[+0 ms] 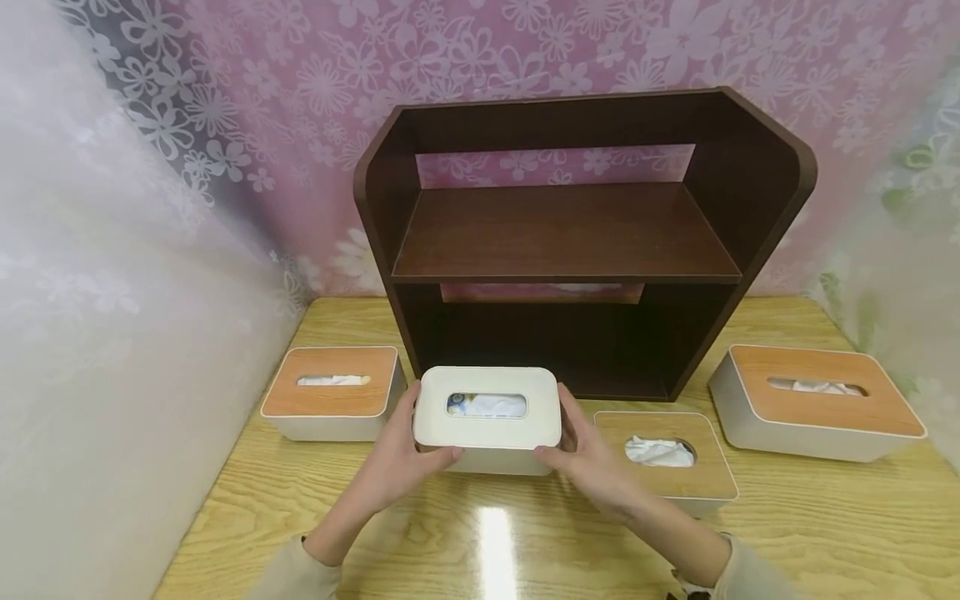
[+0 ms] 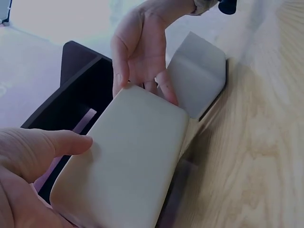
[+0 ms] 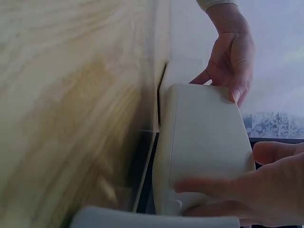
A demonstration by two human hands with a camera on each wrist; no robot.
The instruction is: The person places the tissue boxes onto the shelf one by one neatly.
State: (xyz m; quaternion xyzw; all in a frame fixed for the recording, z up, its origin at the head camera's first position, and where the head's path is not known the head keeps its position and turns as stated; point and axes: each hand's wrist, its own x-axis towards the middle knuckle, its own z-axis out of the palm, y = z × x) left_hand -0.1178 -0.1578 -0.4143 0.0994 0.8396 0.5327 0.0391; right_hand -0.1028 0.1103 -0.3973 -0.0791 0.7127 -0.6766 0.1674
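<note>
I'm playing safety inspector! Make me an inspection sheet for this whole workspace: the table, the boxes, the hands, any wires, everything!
Surface: table, pale wood grain, with a bright glare streak near the front.
Job's things: white tissue box, held in front of the dark brown shelf.
Clutter: three wood-topped tissue boxes; one left of the shelf, two toward the right, a nearer one and a farther one.
Left hand: grips the white box's left end.
Right hand: grips its right end.
Cables: nothing seen.
Surroundings: pink flowered backdrop behind; pale sheet on the left.
</note>
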